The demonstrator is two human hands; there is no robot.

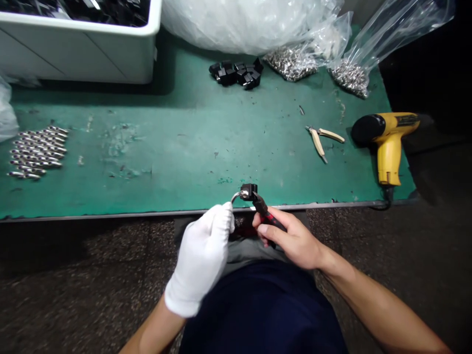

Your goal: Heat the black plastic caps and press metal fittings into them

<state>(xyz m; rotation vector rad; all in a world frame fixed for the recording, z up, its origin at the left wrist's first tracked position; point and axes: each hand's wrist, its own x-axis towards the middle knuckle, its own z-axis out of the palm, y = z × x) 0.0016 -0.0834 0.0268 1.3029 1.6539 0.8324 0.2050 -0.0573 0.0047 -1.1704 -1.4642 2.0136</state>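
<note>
The white glove (199, 260) is soft cloth and looks matt. The small ring (236, 196) is shiny metal, and the little block (249, 191) is black plastic. The bench top (177, 162) is green paint, worn rough in spots. The bags (391, 34) are thin, clear, shiny plastic. The heat gun (387, 142) is smooth yellow plastic.

My left hand (199, 258) wears a white cotton glove, its fingers bunched closed and pointing up, with my bare left forearm (155, 329) rising from the bottom of the view. My bare right hand (291, 238) sits just beside it, fingers curled closed and thumb lying across them, while my right forearm (383, 305) angles in from the lower right.
</note>
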